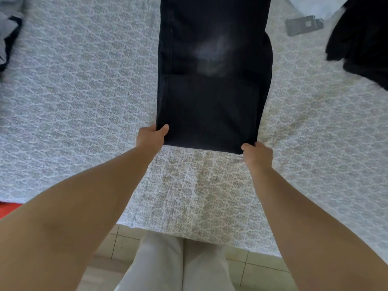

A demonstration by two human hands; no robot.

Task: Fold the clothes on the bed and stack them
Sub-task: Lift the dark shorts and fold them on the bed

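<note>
— Jeans [212,85], dark, lie flat on the bed [84,91], doubled lengthwise into one long strip. Their long axis runs straight away from the person, from the near hem up past the top of the frame.

— How do they sit against the hands?

— The near short edge is right at both hands; everything else lies beyond them. So I'd judge the fold goes forward: lift the hem and carry it away along that axis.

— Room for it?

— Bare bedspread on both sides of the strip, and between the hem and the near bed edge. A black garment [361,43] lies well apart at far right, with a grey tag [304,25] near it, and a grey garment [8,32] lies at far left. None of them touch the jeans. The far end of the strip is out of view, so I cannot tell how far the hem must travel.

— Which hand is nearer?

— Neither, really. They are about level, the right slightly closer to the person because the hem slants a little.

— And the grips?

— Left hand [150,138] pinches the left corner, thumb on top, fingers underneath. Right hand [258,154] pinches the right corner the same way. Arms run out nearly straight; a long forward carry may need a lean.
</note>
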